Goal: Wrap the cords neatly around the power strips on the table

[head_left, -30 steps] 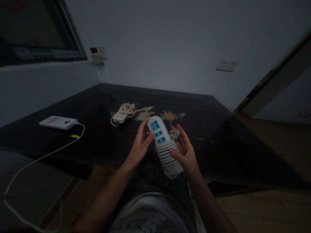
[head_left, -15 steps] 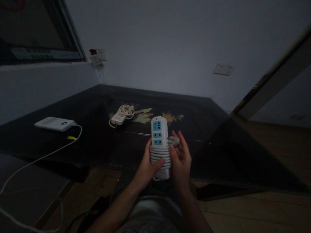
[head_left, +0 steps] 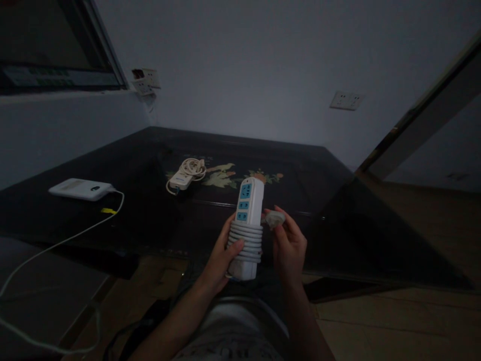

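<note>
A white power strip (head_left: 256, 199) with blue socket faces is held upright over the table's near edge. Its grey cord (head_left: 246, 239) is wound in several turns around the lower half. My left hand (head_left: 222, 255) grips the strip and the coil from the left, thumb across the turns. To the right of the strip, my right hand (head_left: 289, 245) pinches the cord's grey plug (head_left: 275, 218) between thumb and fingers. The plug stands slightly away from the strip's side.
On the dark table (head_left: 300, 185) lies a second, smaller power strip (head_left: 181, 180) with its cord coiled. A white power bank-like device (head_left: 80, 189) with a white cable and yellow tag (head_left: 108, 211) sits at left. Wall sockets (head_left: 346, 101) are behind.
My right hand has drawn the plug a little to the right, away from the strip. The strip has turned and now leans to the right, showing more of its side.
</note>
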### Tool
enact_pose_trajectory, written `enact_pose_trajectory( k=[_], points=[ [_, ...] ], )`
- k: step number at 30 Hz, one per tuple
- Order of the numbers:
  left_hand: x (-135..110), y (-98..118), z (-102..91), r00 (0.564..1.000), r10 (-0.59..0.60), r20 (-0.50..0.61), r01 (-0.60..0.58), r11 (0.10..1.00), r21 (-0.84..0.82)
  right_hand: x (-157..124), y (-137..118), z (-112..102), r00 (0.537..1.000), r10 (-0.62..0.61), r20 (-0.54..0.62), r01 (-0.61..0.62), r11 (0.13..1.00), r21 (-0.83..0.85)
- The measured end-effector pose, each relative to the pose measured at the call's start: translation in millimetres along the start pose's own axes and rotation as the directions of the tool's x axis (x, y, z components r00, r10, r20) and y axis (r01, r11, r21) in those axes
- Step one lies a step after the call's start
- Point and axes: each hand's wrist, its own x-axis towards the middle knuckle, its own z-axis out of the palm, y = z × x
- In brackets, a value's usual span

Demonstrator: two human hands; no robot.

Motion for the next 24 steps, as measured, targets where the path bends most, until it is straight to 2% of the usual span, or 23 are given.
enact_pose_trajectory(
  k=[3, 6, 10, 16, 19, 22, 24],
  points=[
    [0, 0, -1.8, 0.999, 0.033, -0.014, -0.032, 0.998, 0.048, -1, -4, -6, 0.993, -0.111, 0.046, 0.118, 0.967, -0.225],
    [0, -1, -5.1, 0.997, 0.08, 0.0, -0.08, 0.993, 0.092, -1, -9, -9, 0.975, -0.187, 0.119, 0.219, 0.905, -0.364],
    [-1, 1, -7.7, 0.998, 0.06, 0.033, -0.063, 0.993, 0.096, -1, -18, -10, 0.956, -0.235, 0.176, 0.29, 0.85, -0.44],
    [-4, 6, -7.3, 0.999, 0.012, 0.047, -0.015, 0.997, 0.078, -6, -29, -12, 0.939, -0.258, 0.229, 0.337, 0.824, -0.456],
    [-4, 6, -6.5, 0.998, -0.005, 0.058, 0.001, 0.997, 0.071, -8, -27, -12, 0.959, -0.217, 0.184, 0.275, 0.871, -0.407],
    [-4, 4, -7.7, 0.994, 0.093, 0.054, -0.099, 0.985, 0.138, -9, -21, -9, 0.993, -0.092, 0.071, 0.106, 0.969, -0.224],
    [-3, 3, -10.2, 0.985, 0.154, 0.075, -0.167, 0.96, 0.223, -9, -18, -7, 0.999, -0.04, 0.013, 0.041, 0.991, -0.126]
  ],
)
